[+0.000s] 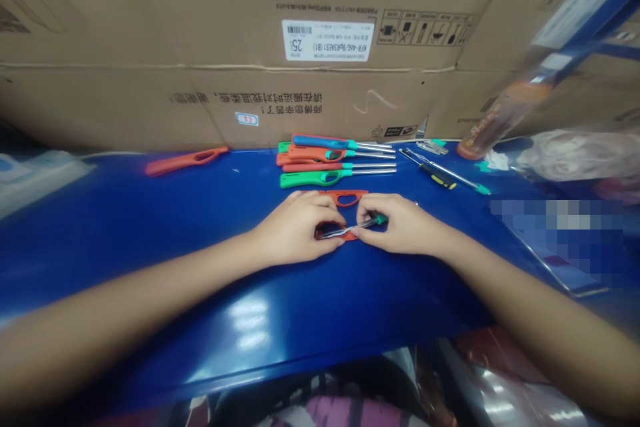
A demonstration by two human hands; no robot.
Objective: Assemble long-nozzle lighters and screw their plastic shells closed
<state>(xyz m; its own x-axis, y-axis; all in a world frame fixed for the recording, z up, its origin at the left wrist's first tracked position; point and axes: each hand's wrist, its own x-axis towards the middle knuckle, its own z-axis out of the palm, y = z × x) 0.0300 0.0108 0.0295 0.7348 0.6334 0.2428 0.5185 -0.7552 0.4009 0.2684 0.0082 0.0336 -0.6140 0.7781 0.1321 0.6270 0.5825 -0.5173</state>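
Note:
Both my hands rest on the blue table [200,267] at its middle. My left hand [300,227] is closed around one end of an orange lighter shell [347,198]. My right hand [400,223] pinches a thin metal tube with a teal tip [370,221] and holds it against the shell. Just behind my hands lies a pile of several long lighters [330,160] in green, orange and blue, their metal nozzles pointing right.
A loose orange shell half [186,160] lies at the back left. A yellow-and-black screwdriver [434,175] and small metal parts [431,146] lie at the back right, near a plastic bag [575,153]. Cardboard boxes [250,47] wall off the far edge.

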